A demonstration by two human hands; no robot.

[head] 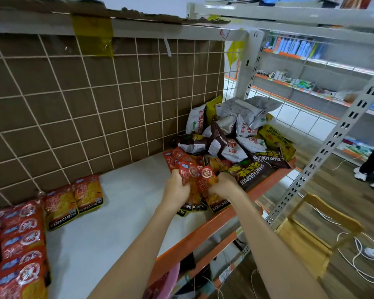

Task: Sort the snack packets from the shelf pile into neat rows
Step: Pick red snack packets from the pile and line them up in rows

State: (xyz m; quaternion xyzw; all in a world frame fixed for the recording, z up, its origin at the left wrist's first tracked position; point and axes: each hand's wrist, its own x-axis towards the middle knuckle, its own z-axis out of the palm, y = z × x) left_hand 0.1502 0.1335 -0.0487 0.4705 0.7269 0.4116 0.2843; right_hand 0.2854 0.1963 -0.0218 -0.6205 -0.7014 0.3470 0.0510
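A bunch of glossy red and yellow plastic snack packets [195, 186] is held between two bare hands near the front edge of a white shelf board with an orange metal lip [205, 230]. The left hand [175, 189] has its fingers curled round the left side of the bunch; the right hand [222, 184] curls round the right side. The packets overlap like a loose fan. Their long axes run roughly away from the person, red tops pointing toward the back of the shelf, black bottom bands with pale lettering pointing back toward the person.

To do this step well, it seems best to square the bunch first: tap the bottom bands level on the shelf so all edges line up, keep every face turned up and pointing the same way, then carry the bunch left as one.

Just behind and to the right of the hands lies the unsorted pile of mixed foil bags, silver, white, dark brown and yellow [235, 134], heaped in the shelf's right corner.

Well apart, at the left, rows of matching red and yellow packets [17, 238] already lie flat, with two more packets [73, 199] leaning against a white wire grid backed with brown cardboard [73, 100].

Beyond the shelf, to the right, are a light wooden chair [311, 238], white cables on a wooden floor and further shelving.
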